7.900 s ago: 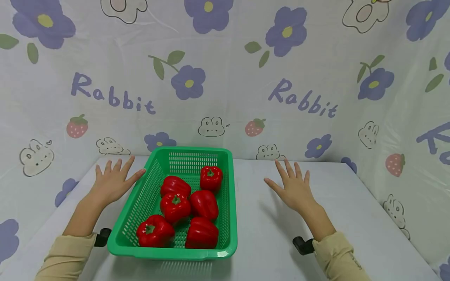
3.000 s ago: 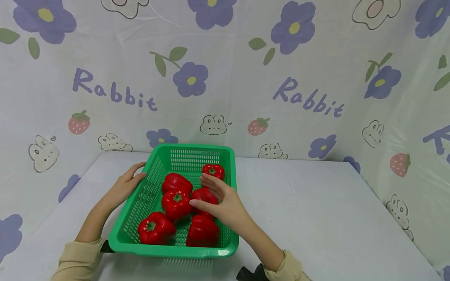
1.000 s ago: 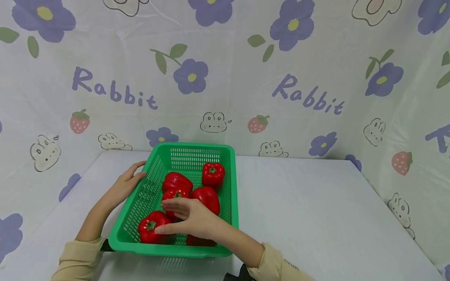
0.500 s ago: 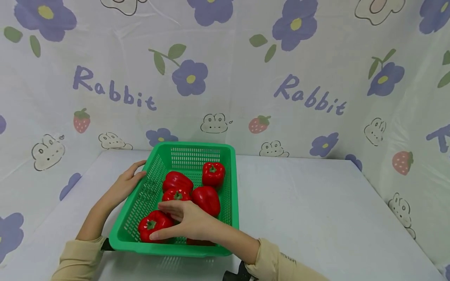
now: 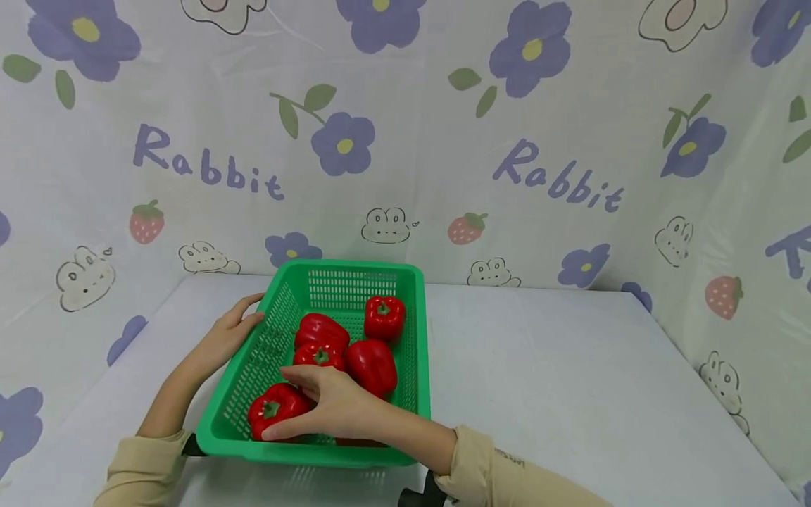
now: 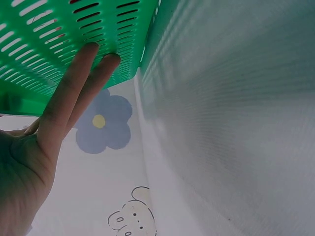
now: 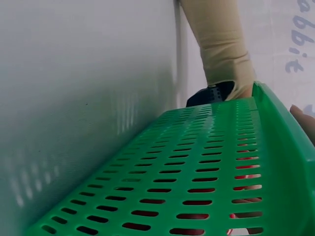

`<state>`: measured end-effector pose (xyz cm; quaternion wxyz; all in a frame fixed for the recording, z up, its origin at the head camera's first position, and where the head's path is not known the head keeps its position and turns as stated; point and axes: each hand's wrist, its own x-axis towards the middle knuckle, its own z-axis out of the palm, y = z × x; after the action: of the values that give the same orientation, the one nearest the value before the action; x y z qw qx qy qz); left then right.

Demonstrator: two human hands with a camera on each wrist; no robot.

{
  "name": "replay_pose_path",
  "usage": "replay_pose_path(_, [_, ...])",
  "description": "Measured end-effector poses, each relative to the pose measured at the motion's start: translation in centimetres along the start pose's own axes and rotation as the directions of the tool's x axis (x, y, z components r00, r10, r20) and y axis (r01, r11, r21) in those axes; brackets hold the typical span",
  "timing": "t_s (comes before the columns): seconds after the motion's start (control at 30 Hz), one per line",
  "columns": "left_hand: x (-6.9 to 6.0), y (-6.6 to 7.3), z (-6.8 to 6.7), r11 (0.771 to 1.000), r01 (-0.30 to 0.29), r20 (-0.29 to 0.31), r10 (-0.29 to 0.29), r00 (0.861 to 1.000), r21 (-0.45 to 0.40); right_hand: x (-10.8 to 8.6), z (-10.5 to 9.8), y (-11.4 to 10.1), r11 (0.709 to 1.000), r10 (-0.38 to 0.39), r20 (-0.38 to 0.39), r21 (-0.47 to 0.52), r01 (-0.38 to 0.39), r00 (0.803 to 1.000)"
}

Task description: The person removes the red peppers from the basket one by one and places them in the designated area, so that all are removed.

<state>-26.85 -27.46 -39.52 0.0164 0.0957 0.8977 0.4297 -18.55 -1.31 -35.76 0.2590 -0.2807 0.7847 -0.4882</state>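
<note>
A green plastic basket (image 5: 218, 422) holds several red bell peppers, such as the one in its far right corner (image 5: 384, 318). My left hand (image 5: 223, 338) rests against the basket's left side; in the left wrist view two straight fingers (image 6: 66, 98) touch the slotted outer wall. Over the near left bell pepper (image 5: 274, 410) my right hand (image 5: 338, 405) spreads, thumb low in front of it and fingers above its far side. The fingertips look apart from the pepper. Another bell pepper (image 5: 360, 442) is mostly hidden beneath the right hand.
The basket stands on a white table (image 5: 538, 380). Behind it hangs a patterned curtain (image 5: 418, 141) with flowers and rabbits. The basket's slotted wall (image 7: 187, 182) fills the lower right wrist view. A black wrist mount (image 5: 423, 493) sits under the right sleeve.
My left hand has come to the basket's side. My right hand has gone from the table's right into the basket, then left and nearer to the front-left bell pepper. The peppers stay put.
</note>
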Motion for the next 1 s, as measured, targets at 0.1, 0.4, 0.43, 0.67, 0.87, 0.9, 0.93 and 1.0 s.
replay_pose_path(0.1, [-0.1,-0.1,0.1,1.000,-0.003,-0.002,0.003,1.000,-0.006,0.0,0.3,0.0,0.999,-0.010,0.002,-0.033,0.010,1.000])
replay_pose_path(0.4, [-0.3,-0.4,0.4,1.000,-0.025,-0.011,0.025,1.000,-0.008,0.0,1.2,0.3,0.990,-0.025,-0.035,-0.138,0.019,0.999])
replay_pose_path(0.43, [-0.3,-0.5,0.5,1.000,-0.029,-0.012,0.029,1.000,-0.006,0.0,1.2,0.4,0.989,-0.025,-0.041,-0.148,0.019,0.999])
replay_pose_path(0.67, [-0.2,-0.7,0.6,0.999,-0.035,-0.015,0.035,0.999,-0.011,0.2,1.5,0.7,0.991,-0.038,-0.081,-0.134,0.027,0.996])
replay_pose_path(0.87, [-0.2,-0.7,0.6,0.999,-0.032,-0.017,0.032,0.999,-0.002,0.2,1.6,0.8,0.991,-0.035,-0.097,-0.132,0.022,0.995])
replay_pose_path(0.9, [-0.2,-0.7,0.6,0.999,-0.033,-0.018,0.033,0.999,0.000,0.3,1.6,0.8,0.990,-0.037,-0.098,-0.137,0.024,0.995])
replay_pose_path(0.93, [-0.2,-0.7,0.6,0.999,-0.033,-0.018,0.033,0.999,0.001,0.3,1.6,0.8,0.989,-0.041,-0.099,-0.144,0.026,0.994])
replay_pose_path(1.0, [-0.2,-0.8,0.6,0.999,-0.035,-0.018,0.035,0.999,0.000,0.3,1.6,0.8,0.987,-0.051,-0.096,-0.155,0.036,0.994])
